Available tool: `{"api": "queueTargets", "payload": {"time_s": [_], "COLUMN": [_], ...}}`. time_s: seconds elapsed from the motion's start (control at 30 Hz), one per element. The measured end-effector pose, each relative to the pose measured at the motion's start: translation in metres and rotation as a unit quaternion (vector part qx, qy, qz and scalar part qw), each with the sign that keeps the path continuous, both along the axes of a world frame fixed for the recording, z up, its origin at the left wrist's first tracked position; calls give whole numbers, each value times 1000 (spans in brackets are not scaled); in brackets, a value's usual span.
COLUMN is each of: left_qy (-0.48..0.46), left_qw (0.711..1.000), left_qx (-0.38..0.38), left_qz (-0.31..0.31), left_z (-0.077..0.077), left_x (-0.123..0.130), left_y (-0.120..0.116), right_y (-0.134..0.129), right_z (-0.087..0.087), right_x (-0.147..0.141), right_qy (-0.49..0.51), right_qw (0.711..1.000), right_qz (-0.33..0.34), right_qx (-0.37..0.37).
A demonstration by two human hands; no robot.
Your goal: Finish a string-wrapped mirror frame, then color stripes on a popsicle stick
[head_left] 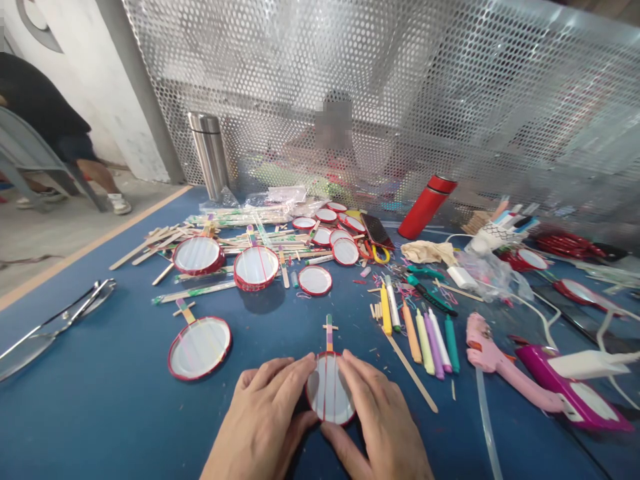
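A small round white disc with a red rim lies on the blue table at the front middle, strings running down its face. A coloured stick neck with a short crosspiece points away from it. My left hand rests along its left edge, and my right hand along its right edge, both touching the rim with fingers and thumbs. Another finished-looking disc with a neck lies to the left. Behind stand thicker red-rimmed discs and a loose flat one.
Markers, a pink glue gun and a magenta case lie right. Eyeglasses are at left. Wooden sticks, a steel flask and a red bottle stand or lie behind. A seated person is far left.
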State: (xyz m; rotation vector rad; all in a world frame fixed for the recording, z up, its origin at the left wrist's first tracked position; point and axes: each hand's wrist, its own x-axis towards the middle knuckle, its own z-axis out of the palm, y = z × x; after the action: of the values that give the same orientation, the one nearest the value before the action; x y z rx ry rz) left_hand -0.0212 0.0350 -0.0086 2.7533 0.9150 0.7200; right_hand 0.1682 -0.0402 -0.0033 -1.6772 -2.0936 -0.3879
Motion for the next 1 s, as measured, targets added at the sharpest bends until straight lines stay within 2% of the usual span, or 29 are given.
{"api": "queueTargets", "payload": {"time_s": [1.0], "left_qy": [6], "left_qw": [1000], "left_qx": [18], "left_qz": [-2], "left_z": [-2], "left_x": [0], "left_y": [-1], "right_y": [1], "right_z": [0], "right_x": [-1], "right_qy": [-14], "right_qw": [1000], "right_qz": [-1], "right_qx": [9]}}
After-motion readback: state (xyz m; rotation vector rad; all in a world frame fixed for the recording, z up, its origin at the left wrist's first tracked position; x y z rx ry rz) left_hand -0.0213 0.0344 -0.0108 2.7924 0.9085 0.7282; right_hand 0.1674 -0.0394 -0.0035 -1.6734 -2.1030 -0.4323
